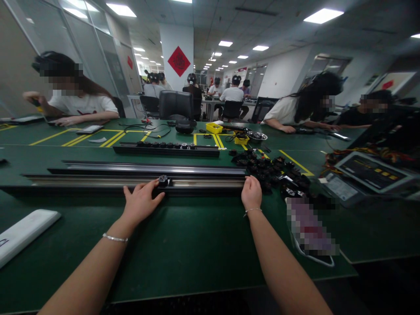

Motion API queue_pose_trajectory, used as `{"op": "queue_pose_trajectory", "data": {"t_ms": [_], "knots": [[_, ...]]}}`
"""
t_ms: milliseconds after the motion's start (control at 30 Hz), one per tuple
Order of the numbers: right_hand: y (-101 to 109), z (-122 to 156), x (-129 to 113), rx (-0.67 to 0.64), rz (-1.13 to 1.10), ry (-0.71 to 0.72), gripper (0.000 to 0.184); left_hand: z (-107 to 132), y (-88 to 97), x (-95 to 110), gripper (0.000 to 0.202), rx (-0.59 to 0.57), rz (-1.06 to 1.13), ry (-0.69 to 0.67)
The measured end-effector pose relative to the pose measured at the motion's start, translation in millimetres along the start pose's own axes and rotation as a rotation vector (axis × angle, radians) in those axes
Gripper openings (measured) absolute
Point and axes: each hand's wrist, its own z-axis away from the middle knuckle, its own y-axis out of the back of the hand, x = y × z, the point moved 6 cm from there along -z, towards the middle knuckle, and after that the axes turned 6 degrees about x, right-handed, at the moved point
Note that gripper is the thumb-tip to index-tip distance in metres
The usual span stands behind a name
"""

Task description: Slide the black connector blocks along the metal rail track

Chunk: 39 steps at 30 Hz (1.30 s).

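A long black rail [203, 189] with a shiny metal channel lies across the green table in front of me. A small black block-shaped part [164, 180] sits in its channel near the middle. My left hand [141, 200] rests over the rail with fingers spread, the index fingertip against the left side of that part and the thumb low at the front wall. At the rail's right end, my right hand [251, 192] has its fingers curled closed around the end. Parallel behind lies a second black rail [147, 169]. Farther back, a shorter rail [164, 151] carries several small black parts.
A heap of black parts [269, 168] lies to the right, near a power supply [377, 175] with cables. A white box [24, 232] is at left, a pixelated pouch [310, 227] at right. Yellow tray [214, 127] and metal bowl [257, 136] stand behind. Other people sit across the table.
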Motion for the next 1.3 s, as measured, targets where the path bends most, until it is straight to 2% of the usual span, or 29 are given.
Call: {"op": "queue_pose_trajectory", "data": {"t_ms": [233,333,700,1033,1300], "knots": [[-0.3,0.7,0.5,0.006,-0.012,0.006,0.05,1.6,-4.5,28.6,0.052,-0.013,0.0,-0.049],[-1.0,0.7,0.5,-0.005,0.0,0.005,0.05,1.5,-5.5,34.7,0.053,-0.02,0.01,-0.058],[-1.9,0.1,-0.3,0.016,-0.022,0.015,0.048,2.3,-4.7,36.4,0.052,-0.034,-0.007,-0.069],[-0.2,0.2,-3.4,-0.005,0.0,-0.004,0.047,4.3,-7.4,49.5,0.053,-0.017,-0.015,-0.086],[0.1,1.6,-4.0,-0.017,0.011,-0.015,0.048,5.5,-5.6,50.9,0.052,-0.012,-0.003,-0.084]]}}
